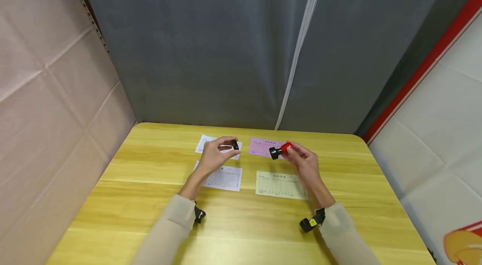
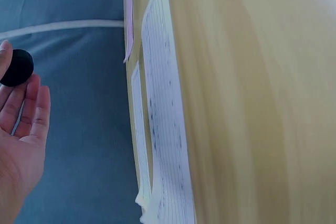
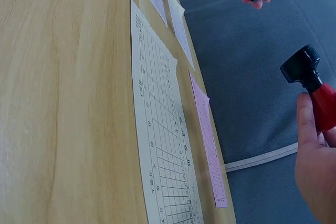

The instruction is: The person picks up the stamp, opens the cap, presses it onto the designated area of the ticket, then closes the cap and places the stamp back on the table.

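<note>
My right hand [image 1: 308,165] grips a stamp [image 1: 288,147] by its red handle, with the black head tilted down to the left. In the right wrist view the stamp's black head [image 3: 300,65] shows beyond the fingers. To the left, my left hand [image 1: 214,156] pinches a small round black cap [image 1: 235,145] between thumb and fingers. The left wrist view shows the cap [image 2: 21,67] as a dark disc at the fingertips. Both hands are held above the table, apart from each other. The cap and stamp are separate.
Printed slips lie on the wooden table [image 1: 241,223]: a white one [image 1: 204,141] at back left, another white one [image 1: 227,178] before it, a pink one [image 1: 260,146] at back right and a pale green one [image 1: 280,185] in front. A grey curtain [image 1: 211,47] hangs behind the far edge.
</note>
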Demonstrator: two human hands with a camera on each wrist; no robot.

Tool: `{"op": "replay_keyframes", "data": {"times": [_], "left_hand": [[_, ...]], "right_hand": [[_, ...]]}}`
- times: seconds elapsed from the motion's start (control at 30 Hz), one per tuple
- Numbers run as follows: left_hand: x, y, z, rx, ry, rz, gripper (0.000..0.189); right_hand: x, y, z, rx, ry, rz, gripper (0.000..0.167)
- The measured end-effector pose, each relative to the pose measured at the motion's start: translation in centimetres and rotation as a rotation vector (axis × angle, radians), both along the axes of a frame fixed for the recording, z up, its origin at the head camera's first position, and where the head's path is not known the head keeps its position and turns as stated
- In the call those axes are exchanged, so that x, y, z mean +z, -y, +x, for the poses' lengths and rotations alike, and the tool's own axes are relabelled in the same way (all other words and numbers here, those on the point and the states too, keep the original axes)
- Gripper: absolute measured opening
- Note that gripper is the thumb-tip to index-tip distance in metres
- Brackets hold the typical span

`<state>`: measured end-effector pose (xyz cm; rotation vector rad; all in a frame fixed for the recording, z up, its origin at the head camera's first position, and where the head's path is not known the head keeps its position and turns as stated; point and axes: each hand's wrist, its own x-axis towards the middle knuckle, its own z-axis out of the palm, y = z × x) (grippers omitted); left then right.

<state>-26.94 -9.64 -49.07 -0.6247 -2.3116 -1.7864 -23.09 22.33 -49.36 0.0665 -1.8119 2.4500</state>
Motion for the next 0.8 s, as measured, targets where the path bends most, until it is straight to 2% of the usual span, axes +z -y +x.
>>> {"op": "replay_keyframes", "data": {"times": [0.13, 0.23, 0.4, 0.8], "left_hand": [[0.1, 1.3, -0.2, 0.032, -0.013, -0.016, 0.045], [0.1, 2.5, -0.3, 0.061, 0.002, -0.032, 0.045], [-0.1, 4.7, -0.6, 0.108, 0.054, -0.051, 0.050], [-0.4, 9.4, -1.0, 0.156, 0.184, -0.081, 0.050]], "right_hand": [[0.1, 0.1, 0.0, 0.007, 0.006, 0.027, 0.049], [0.3, 0.2, -0.1, 0.012, 0.006, 0.049, 0.052], [0.4, 0.3, -0.3, 0.032, 0.004, 0.074, 0.056], [1.0, 0.9, -1.0, 0.043, -0.012, 0.138, 0.052]]}}
